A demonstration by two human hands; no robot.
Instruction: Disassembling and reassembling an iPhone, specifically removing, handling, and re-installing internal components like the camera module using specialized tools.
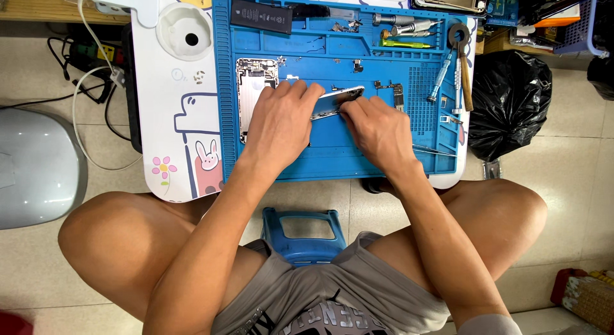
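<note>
A low white bench (pixel 167 85) carries a blue repair mat (pixel 332 159). Near the mat's centre, the left hand (pixel 278 124) and right hand (pixel 378 131) hold a tilted phone screen panel (pixel 337 100), fingers clamped on its edges. An open phone housing (pixel 254 76) lies just left; screwdrivers (pixel 404 29) rest at the mat's far right corner.

Bare blue mat (pixel 332 163) lies near the hands; screwdrivers (pixel 409 28) crowd its far edge.

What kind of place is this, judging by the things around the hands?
Most likely a small phone repair spot, set up on a low table over a tiled floor. A blue repair mat covers the table, screwdrivers lie along its far edge, and an opened phone shell lies beside the left hand.
</note>
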